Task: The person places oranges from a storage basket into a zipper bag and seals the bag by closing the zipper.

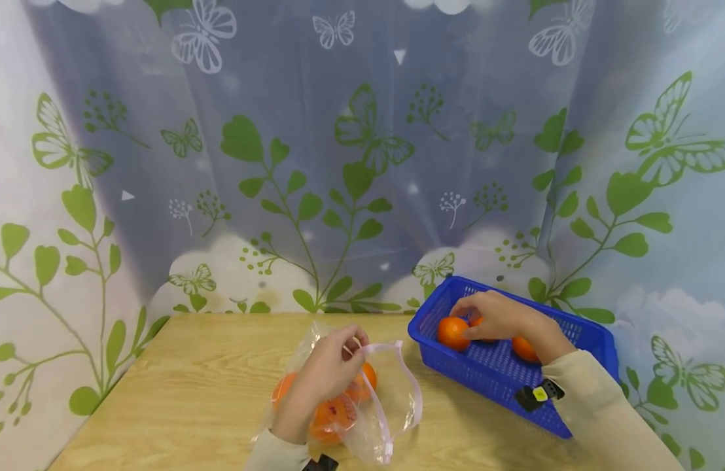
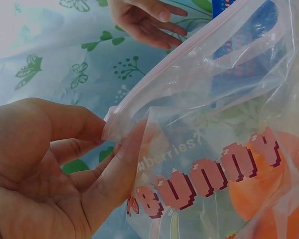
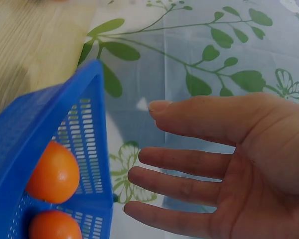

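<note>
The hands (image 1: 330,367) partly hide oranges (image 1: 453,335) in bag (image 2: 204,179) and basket (image 1: 480,381).

The left hand (image 1: 329,365) is set in a pinch, thumb against forefinger, remaining fingers (image 2: 72,149) bent behind. The right hand (image 1: 496,316), to its right, has thumb and fingers (image 3: 184,162) extended and spaced; its forearm (image 1: 598,409) angles back and rightward.

Clear, glossy plastic bag (image 2: 204,177)
</note>
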`<state>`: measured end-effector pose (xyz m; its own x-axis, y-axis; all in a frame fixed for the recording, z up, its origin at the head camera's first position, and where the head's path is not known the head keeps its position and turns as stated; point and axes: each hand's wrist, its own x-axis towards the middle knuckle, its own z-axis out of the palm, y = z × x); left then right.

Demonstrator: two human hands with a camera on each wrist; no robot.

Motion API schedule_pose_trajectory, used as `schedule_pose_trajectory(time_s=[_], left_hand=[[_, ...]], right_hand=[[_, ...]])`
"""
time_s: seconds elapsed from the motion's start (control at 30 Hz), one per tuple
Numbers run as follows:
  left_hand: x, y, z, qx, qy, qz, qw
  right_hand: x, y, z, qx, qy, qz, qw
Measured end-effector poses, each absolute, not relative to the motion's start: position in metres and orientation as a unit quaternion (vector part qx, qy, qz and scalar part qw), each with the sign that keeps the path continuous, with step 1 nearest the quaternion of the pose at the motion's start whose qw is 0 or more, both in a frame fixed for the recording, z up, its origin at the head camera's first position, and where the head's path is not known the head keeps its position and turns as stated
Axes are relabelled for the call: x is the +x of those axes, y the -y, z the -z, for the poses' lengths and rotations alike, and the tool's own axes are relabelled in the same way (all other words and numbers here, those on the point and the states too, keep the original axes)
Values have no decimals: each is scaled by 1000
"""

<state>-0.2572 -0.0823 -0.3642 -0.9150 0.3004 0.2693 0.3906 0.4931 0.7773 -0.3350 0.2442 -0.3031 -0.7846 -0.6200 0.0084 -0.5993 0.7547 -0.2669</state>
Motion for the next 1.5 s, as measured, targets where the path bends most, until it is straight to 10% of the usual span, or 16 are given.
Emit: schedule_pose_trajectory(time_s=[1.5], left_hand=[[-257, 82, 365, -197, 854, 481, 38]], right_hand=[[-370, -323, 317, -203, -969, 60, 129]])
